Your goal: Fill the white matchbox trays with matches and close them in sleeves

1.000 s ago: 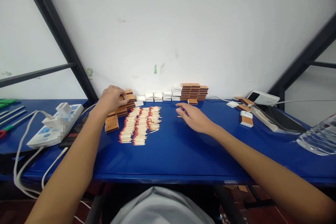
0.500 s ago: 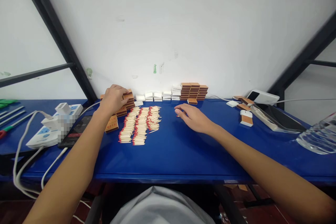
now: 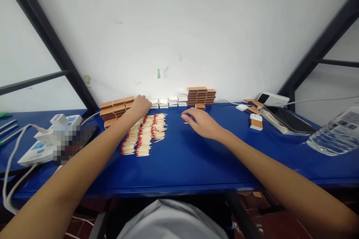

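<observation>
My left hand (image 3: 141,106) is at the back of the desk, beside the left end of a row of white matchbox trays (image 3: 163,102). Its fingers curl down on the far side, so whatever they hold is hidden. Below its wrist lie loose red-tipped matches (image 3: 144,142), spread in uneven columns. My right hand (image 3: 202,122) hovers over the desk with fingers loosely bent and thumb apart, holding nothing visible. A single match (image 3: 185,123) lies under its thumb. Brown matchboxes (image 3: 113,109) are stacked left of my left hand, partly behind the forearm.
Another matchbox stack (image 3: 200,96) stands against the wall, with one box (image 3: 200,106) before it. A power strip (image 3: 37,148) with cables and a dark phone (image 3: 81,140) lie left. On the right are loose boxes (image 3: 256,123), a white device (image 3: 272,99) and a clear bottle (image 3: 335,134).
My left hand has moved right, from atop the left matchbox stack to the end of the white trays. My right hand has stayed nearly in place. The view has shifted slightly.
</observation>
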{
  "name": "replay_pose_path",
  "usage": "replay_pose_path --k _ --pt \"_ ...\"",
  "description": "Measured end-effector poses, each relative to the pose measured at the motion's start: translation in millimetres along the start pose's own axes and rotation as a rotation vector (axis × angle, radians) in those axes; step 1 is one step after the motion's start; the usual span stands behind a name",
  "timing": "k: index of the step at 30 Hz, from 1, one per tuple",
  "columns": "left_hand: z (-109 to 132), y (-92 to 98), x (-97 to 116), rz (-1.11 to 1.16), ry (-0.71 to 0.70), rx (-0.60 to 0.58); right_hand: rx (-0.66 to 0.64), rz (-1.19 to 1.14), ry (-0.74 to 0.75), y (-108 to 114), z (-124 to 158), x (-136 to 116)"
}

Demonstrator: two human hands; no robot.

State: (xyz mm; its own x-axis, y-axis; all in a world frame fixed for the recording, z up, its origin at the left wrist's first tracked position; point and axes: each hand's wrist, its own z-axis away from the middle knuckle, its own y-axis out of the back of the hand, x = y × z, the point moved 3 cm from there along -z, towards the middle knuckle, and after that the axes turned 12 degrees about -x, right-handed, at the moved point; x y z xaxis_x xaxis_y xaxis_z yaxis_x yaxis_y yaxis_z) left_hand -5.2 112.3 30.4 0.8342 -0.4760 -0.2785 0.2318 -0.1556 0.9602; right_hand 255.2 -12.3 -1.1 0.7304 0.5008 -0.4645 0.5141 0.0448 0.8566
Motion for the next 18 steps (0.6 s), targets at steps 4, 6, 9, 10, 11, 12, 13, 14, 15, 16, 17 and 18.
replay_pose_path --k 4,6,9,10,11,12,13,14,15,16,17,18 --pt "-11 -4.9 -1 0.032 0.003 -0.025 0.006 0.002 0.003 2 0 -1" --pt "-12 -3.9 -3 0.038 0.006 -0.031 0.006 0.006 0.004 3 0 -1" --pt "-12 3.9 -6 0.026 0.004 -0.036 0.014 0.015 0.002 4 0 0" --pt "-12 8.2 -7 0.019 0.001 -0.034 0.019 0.021 0.000 5 0 1" --pt "-12 13.3 -8 0.012 -0.002 -0.028 0.024 0.027 -0.003 6 0 1" --pt "-12 18.9 -8 0.007 -0.008 -0.018 0.026 0.034 -0.003 6 0 2" --pt "-11 24.9 -7 0.006 -0.014 -0.003 0.028 0.040 -0.002 7 0 2" --pt "-8 30.7 -4 0.007 -0.023 0.013 0.029 0.046 0.000 8 -1 3" --pt "-5 36.1 1 0.009 -0.035 0.029 0.032 0.054 0.000 8 -1 4" --pt "0 40.5 8 0.014 -0.050 0.045 0.035 0.064 -0.002 10 -1 5" --pt "7 43.8 17 0.021 -0.067 0.057 0.037 0.079 -0.006 11 -2 6" --pt "16 45.6 28 0.032 -0.086 0.066 0.037 0.101 -0.015 13 -2 8"
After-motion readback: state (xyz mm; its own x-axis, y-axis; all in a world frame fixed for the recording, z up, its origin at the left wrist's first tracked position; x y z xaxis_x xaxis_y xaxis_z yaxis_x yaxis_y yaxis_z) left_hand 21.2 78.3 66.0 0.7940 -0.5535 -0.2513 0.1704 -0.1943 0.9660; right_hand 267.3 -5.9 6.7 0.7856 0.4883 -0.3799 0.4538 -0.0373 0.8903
